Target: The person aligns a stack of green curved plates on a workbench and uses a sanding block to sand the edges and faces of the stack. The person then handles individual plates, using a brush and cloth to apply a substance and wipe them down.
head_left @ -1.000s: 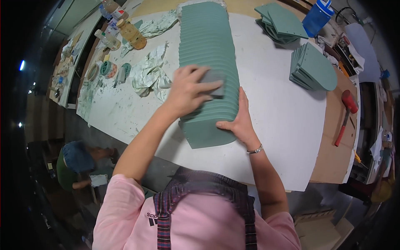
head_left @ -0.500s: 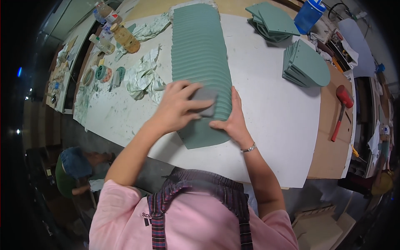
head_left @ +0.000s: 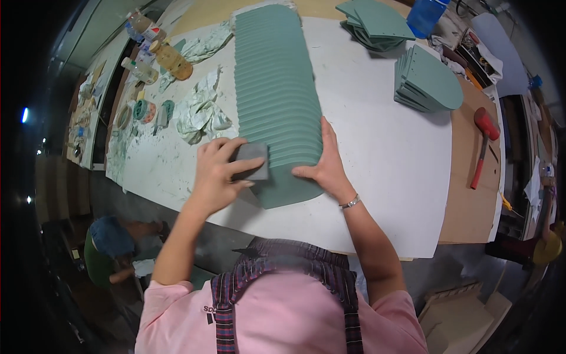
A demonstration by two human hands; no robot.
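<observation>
A long row of overlapping green panels (head_left: 272, 94) with rounded ends runs away from me across the white-topped table (head_left: 383, 177). My left hand (head_left: 217, 174) is closed round a grey sanding block (head_left: 256, 159), which sits at the row's left edge near its close end. At the right edge, my right hand (head_left: 331, 166) grips the row, its thumb on the nearest panel and its fingers along the side. The panels' undersides are hidden.
Crumpled stained cloths (head_left: 200, 112) and bottles (head_left: 171, 59) lie or stand at the left. Two piles of green panels (head_left: 427, 79) are at the far right, near a blue bottle (head_left: 425, 17). A red mallet (head_left: 484, 141) rests on brown board. Another person (head_left: 106, 242) is low at the left.
My left hand has moved the sanding block leftward across the panels to their left edge. My right hand keeps its place on the row. The whole view has shifted slightly.
</observation>
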